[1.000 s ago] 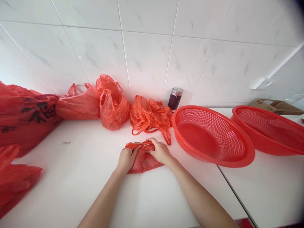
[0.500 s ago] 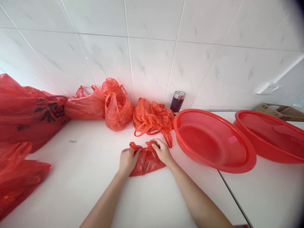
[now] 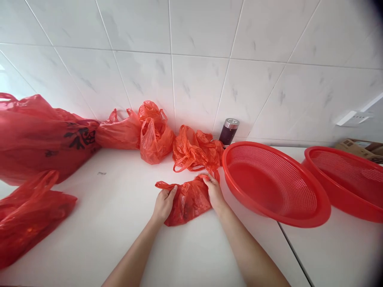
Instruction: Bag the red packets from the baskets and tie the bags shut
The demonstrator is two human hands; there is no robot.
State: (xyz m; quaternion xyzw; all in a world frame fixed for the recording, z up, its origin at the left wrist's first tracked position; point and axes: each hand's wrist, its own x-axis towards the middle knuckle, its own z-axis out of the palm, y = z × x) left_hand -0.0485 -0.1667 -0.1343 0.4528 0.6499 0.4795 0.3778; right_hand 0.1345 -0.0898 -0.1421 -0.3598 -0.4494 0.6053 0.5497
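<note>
A small red plastic bag (image 3: pixel 189 203) lies on the white table in front of me, its top stretched between both hands. My left hand (image 3: pixel 164 202) pinches its upper left side, with one handle loop poking out beyond the fingers. At the upper right, my right hand (image 3: pixel 214 188) grips the bag near the other handle. Whatever the bag contains is hidden by the plastic. Just behind it sits a heap of crumpled orange-red plastic bags (image 3: pixel 197 149), close to my right fingers.
Two red perforated baskets (image 3: pixel 269 187) stand to the right, beside a dark thermos (image 3: pixel 229 132) at the tiled wall. Filled red bags (image 3: pixel 157 139) line the wall; a large one (image 3: pixel 44 139) and another bag (image 3: pixel 32 215) are at left. A cardboard box (image 3: pixel 356 147) is far right.
My hands have moved apart, pulling the bag's top wider, and its left handle now sticks out to the left. The whole view has shifted slightly to the left.
</note>
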